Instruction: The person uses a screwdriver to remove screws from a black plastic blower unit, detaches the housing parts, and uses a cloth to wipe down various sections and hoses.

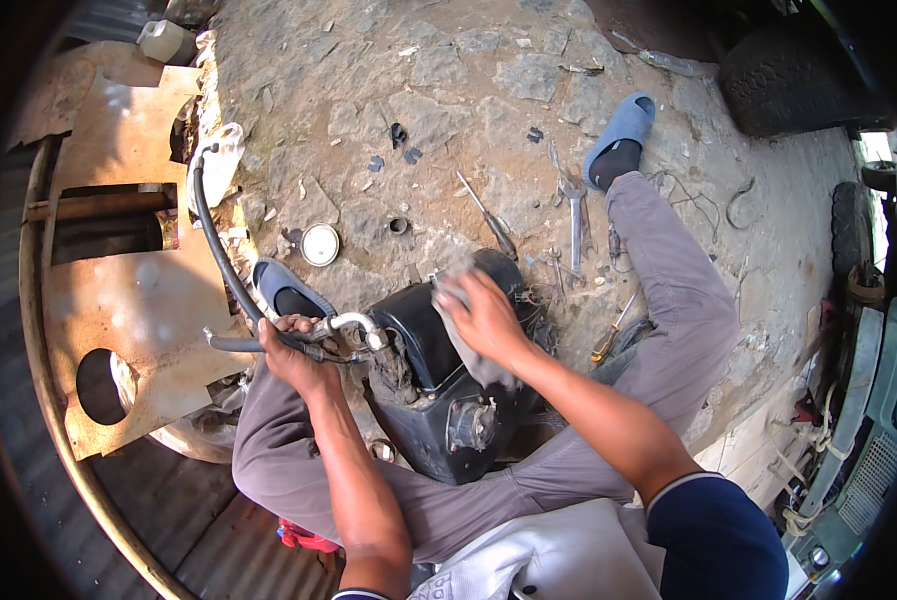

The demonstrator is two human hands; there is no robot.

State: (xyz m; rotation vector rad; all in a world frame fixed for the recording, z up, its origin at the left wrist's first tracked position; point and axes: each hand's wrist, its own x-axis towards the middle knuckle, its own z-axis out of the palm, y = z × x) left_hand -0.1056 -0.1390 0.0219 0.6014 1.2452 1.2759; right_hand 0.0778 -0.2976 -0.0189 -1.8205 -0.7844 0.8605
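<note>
Between my legs stands a black plastic tank (414,435) with a round capped opening (471,424) on its near side. My left hand (297,358) is closed round a black hose (215,228) and its fittings, left of the tank. One length of the hose curves up and away to the left. A bent silvery metal pipe (352,321) beside that hand reaches to the tank's top. My right hand (481,318), slightly blurred, presses a grey rag (485,370) against the top of the tank. The rag hides part of the surface beneath it.
On the stony ground ahead lie a screwdriver (491,218), a wrench (576,230) and a yellow-handled screwdriver (609,340). A round white lid (320,244) lies near my left foot. Rusty cut sheet metal (134,300) stands at left; a tyre (794,80) sits far right.
</note>
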